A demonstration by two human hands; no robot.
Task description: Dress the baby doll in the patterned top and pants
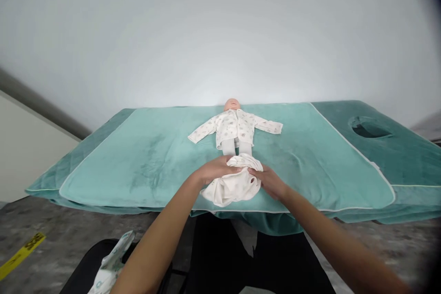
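A baby doll [234, 126] in a white patterned top lies on its back on a teal mat [138, 161], head toward the wall. At its feet lies a bunched white patterned garment [234, 186]. My left hand [215, 170] rests on the garment's upper left part, fingers curled into the cloth. My right hand [270, 181] grips the garment's right side. The doll's lower legs are hidden under the cloth.
The mat covers a teal padded table [406, 156] with a face hole [368, 127] at the right end. A pale wall stands behind. On a dark seat at the lower left lies a patterned package [110, 266]. A yellow strip [20, 255] marks the floor.
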